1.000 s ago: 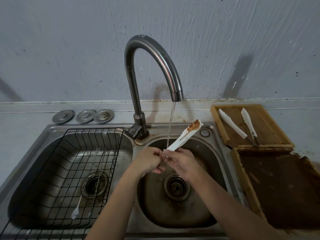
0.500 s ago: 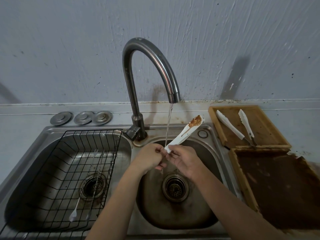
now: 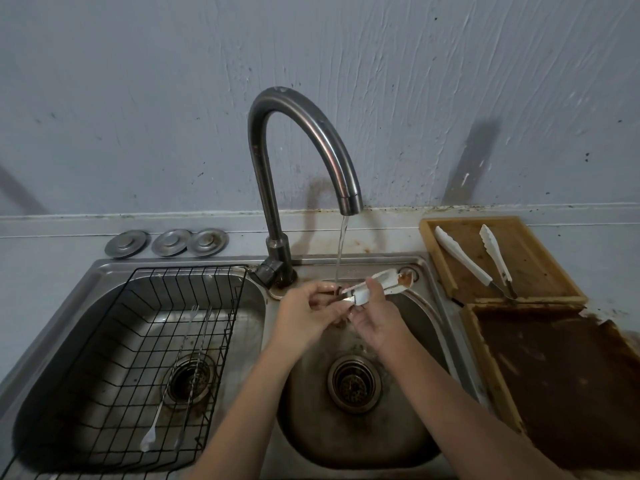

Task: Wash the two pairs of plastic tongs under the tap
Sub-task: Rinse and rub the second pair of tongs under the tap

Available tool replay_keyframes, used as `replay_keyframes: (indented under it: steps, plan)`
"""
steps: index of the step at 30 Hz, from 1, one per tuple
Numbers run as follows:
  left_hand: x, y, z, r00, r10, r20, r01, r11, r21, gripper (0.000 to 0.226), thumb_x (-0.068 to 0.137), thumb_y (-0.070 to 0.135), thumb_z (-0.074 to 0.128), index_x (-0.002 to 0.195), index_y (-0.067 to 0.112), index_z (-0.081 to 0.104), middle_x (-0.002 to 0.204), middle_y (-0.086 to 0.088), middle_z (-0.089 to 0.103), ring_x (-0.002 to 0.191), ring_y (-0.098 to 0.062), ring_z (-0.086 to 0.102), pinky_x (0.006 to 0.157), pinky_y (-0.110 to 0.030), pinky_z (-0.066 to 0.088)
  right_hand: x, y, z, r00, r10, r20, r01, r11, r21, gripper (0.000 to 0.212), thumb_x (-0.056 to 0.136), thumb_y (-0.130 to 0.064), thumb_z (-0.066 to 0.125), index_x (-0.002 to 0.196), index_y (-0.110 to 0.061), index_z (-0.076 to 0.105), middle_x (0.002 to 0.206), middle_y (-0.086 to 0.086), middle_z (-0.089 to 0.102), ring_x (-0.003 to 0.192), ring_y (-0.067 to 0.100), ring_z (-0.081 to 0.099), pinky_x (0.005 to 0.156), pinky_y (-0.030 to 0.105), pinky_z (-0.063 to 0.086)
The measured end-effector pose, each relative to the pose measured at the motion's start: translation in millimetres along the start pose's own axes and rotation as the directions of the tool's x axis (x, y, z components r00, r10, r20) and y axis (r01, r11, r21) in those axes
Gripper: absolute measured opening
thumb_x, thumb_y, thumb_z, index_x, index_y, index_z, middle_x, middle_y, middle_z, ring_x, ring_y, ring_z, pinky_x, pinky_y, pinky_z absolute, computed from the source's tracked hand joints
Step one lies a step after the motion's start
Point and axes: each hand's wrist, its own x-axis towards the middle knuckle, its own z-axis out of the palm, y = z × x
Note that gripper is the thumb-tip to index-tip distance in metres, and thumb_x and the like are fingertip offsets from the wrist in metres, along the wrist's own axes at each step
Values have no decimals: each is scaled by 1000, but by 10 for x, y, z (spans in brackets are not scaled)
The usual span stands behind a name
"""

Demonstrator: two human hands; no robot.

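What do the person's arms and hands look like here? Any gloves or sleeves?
Both forearms are bare as far as the picture shows, with no sleeves in view. The left hand and right hand wear no gloves. I see no watch, bracelet or ring, though some fingers are partly hidden.

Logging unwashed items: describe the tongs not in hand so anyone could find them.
Right of the sink, two wooden trays sit on the counter. In the far tray lie white tongs, arms spread, joined at a metal hinge. Unlike the held pair, no hand touches them.
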Motion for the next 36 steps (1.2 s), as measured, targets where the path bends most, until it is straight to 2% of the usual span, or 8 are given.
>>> replay_keyframes:
  steps: [9,13,16,21,25,28,32,36]
  plan:
    - [-13,-3,28,976,112,-189,-147,972,-183,25,73,-13,68,90,5,69,77,2,72,68,1,68,65,-12,54,113,-36,225,1000,-15,13,11,956,292,24,95,-17,49,113,-3,41,90,17,54,72,20,57,45,27,56]
    - [12,-33,-77,954,158,-255,-182,980,-76,27,71,-5,74,81,21,69,74,9,71,67,5,67,64,-8,51,100,-73,291,995,-95,34,89,986,139,12,93,-13,52,102,-5,48,92,17,57,69,20,64,53,30,59]
    - [21,-65,-176,986,130,-103,-108,976,190,27,72,8,76,95,20,69,73,18,68,72,11,63,74,-8,48,75,-101,257,977,-211,29,213,963,-168,18,93,-13,52,108,-3,50,88,13,58,67,18,63,65,33,58]
    - [37,-158,-185,994,-87,70,77,987,141,35,85,13,64,119,9,57,99,-4,65,90,-12,61,79,-20,49,-69,-122,106,963,-232,139,244,524,-816,39,89,-21,58,122,-3,50,90,9,65,67,17,67,60,30,59]
    - [31,-152,-21,981,-159,106,187,921,-343,21,92,11,53,87,17,72,68,-2,66,59,-10,60,53,-17,48,-153,-161,71,944,-181,277,288,39,-957,39,82,-32,62,112,-8,60,89,3,69,71,12,66,53,20,50]
    - [41,-163,106,955,-253,155,296,844,-447,25,87,12,59,63,13,67,55,-7,57,46,-12,49,41,-17,39,-205,-159,87,949,-82,304,283,-204,-937,36,84,-35,57,105,-6,59,80,3,65,66,13,61,48,18,46]
    - [94,-273,101,895,-399,200,439,709,-552,26,82,3,63,57,9,71,62,-7,72,55,-11,68,48,-18,53,-242,-211,74,967,47,250,252,-315,-915,25,85,-36,55,93,-13,52,68,-5,51,57,7,49,46,20,34]
    - [98,-352,113,858,-459,233,493,601,-629,13,82,5,63,91,-4,67,80,-14,73,65,-16,68,54,-23,57,-299,-315,81,971,168,168,218,-345,-913,26,84,-39,57,92,-16,48,69,-4,51,56,8,48,47,20,36]
